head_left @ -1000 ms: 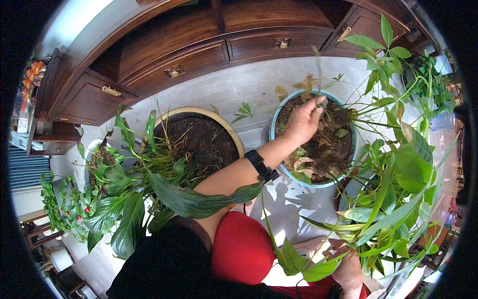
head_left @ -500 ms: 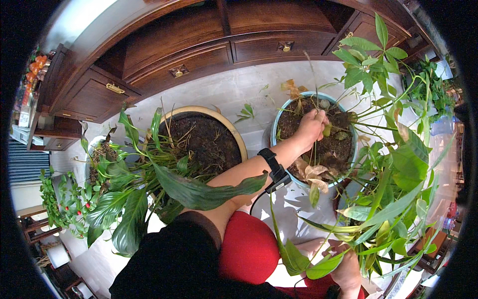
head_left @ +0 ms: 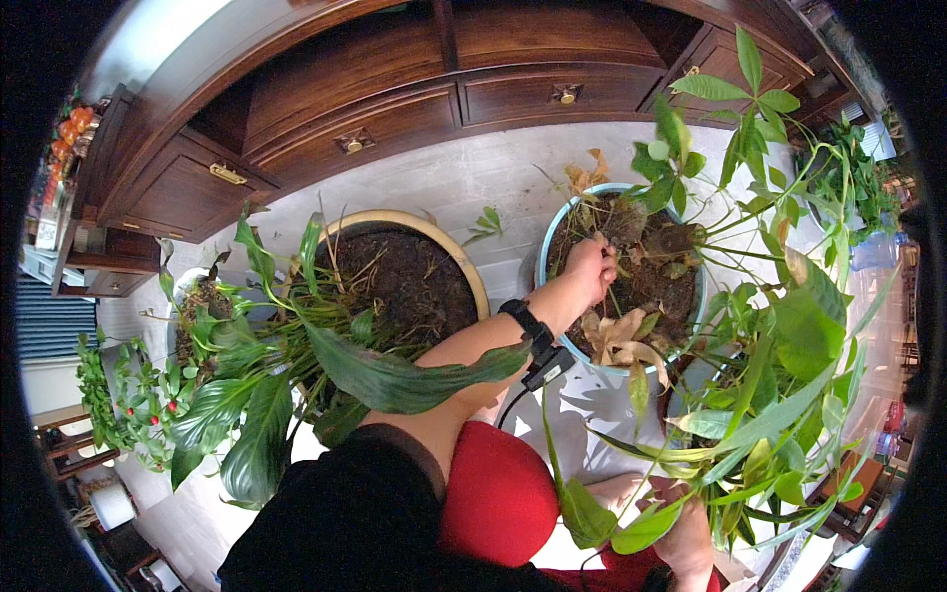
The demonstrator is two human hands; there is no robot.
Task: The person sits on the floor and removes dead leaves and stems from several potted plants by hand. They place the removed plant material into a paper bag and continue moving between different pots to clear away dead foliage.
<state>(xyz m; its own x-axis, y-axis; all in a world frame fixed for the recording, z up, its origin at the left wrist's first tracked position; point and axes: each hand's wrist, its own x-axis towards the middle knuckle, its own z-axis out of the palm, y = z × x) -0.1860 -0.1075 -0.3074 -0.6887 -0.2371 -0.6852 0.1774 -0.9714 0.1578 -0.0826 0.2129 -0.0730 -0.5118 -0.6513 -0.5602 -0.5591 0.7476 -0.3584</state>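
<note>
My left hand, with a black strap and small device on its wrist, reaches into a round light-blue pot. Its fingers are closed in a pinch low over the dark soil, apparently on a thin plant stem; the fingertips are partly hidden. Dry brown leaves lie on the pot's near side, and more withered leaves stand at its far rim. A plant with green leaves leans right over the pot. At lower right, my right hand is beside long green leaves, its fingers mostly covered.
Left of my forearm stands a tan-rimmed pot with soil and a broad-leaved plant, one leaf crossing my arm. Dense foliage fills the right side. A loose green sprig lies on the floor before a dark wooden cabinet.
My left hand has moved slightly left and lower in the picture. The leafy branch above the blue pot has swung left, and the dry leaves by the hand have shifted.
</note>
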